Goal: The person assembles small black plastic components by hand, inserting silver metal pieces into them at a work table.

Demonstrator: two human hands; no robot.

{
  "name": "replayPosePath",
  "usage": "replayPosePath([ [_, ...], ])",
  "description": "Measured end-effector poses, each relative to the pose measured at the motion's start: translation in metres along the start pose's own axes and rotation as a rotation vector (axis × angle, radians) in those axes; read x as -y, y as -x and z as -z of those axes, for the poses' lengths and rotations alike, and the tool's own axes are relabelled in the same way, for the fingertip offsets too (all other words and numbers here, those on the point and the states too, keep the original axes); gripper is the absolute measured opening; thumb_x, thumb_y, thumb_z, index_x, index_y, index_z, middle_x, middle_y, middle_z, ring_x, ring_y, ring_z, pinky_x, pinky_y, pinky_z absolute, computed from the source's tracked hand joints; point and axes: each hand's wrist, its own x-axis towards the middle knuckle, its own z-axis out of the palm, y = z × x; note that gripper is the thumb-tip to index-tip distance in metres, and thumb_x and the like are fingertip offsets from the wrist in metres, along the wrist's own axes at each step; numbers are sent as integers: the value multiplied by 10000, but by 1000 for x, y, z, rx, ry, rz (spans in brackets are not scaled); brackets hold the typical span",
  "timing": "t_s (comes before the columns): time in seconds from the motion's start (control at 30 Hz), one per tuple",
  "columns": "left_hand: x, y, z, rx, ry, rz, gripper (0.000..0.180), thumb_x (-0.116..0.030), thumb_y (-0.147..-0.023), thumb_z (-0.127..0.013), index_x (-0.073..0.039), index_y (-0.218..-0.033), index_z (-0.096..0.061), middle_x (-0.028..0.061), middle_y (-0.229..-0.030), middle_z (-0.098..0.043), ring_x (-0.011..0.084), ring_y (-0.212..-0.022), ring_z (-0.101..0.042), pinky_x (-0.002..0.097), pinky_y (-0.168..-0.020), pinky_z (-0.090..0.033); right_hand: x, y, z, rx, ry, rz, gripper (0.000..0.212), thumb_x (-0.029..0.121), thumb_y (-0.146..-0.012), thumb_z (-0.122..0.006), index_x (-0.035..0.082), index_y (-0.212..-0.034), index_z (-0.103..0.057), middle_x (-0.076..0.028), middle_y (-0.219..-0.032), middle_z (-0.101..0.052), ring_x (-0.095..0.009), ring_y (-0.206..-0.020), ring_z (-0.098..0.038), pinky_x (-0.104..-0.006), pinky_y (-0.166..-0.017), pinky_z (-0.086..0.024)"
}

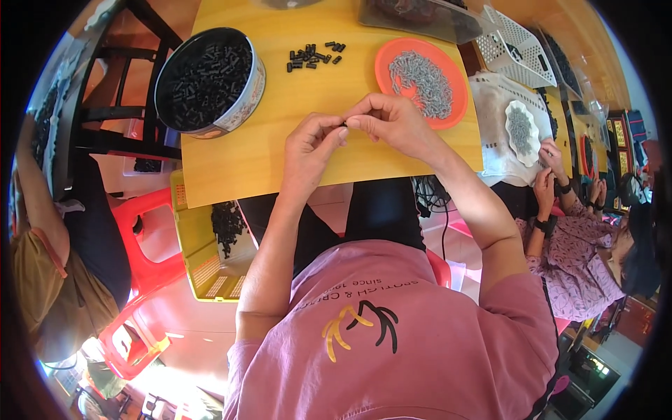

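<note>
My left hand (pixel 311 148) and my right hand (pixel 395 124) meet over the near part of the yellow table (pixel 245 157). Both are closed in a pinch, fingertips nearly touching. Between them shows a dark bit of a small black piece (pixel 344 124), mostly hidden by the fingers. Beyond the hands lies a loose group of short black cylindrical pieces (pixel 308 57). A round tin (pixel 260 85) full of similar black pieces stands at the left. Close behind my right hand, an orange-red plate (pixel 382 64) carries a heap of small grey metal pieces (pixel 424 78).
A clear plastic bin (pixel 420 19) stands at the far edge, with a white perforated basket (pixel 516 59) right of it. Another person's hands (pixel 547 175) are near a white scalloped dish (pixel 514 143). Below left are a yellow crate (pixel 196 262) and a red stool (pixel 126 224).
</note>
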Motion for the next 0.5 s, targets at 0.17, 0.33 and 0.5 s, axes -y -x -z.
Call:
replayPosePath([
  [0.17,0,3,1,8,11,0,137,1,-914,-656,14,-1050,-656,33,-954,-631,111,-818,-623,246,-748,-511,-4,-1,-2,3,13,-7,138,166,-940,-674,38,-991,-688,36,-761,-626,-22,-653,-512,-199,-571,-410],
  [0.33,-2,0,-1,-1,-17,-5,125,6,-908,-661,18,-1032,-665,41,-942,-625,113,-803,-626,242,-736,-513,-7,-4,-3,-53,19,-5,150,174,-921,-698,25,-917,-681,50,-649,-562,-21,-590,-450,-217,-516,-347],
  [0.5,-2,0,0,4,-54,-44,122,1,-909,-662,15,-1030,-672,52,-962,-623,117,-808,-630,244,-738,-517,-9,-9,-4,-55,-36,-25,194,213,-892,-739,35,-877,-662,35,-652,-581,-27,-581,-476,-213,-511,-363],
])
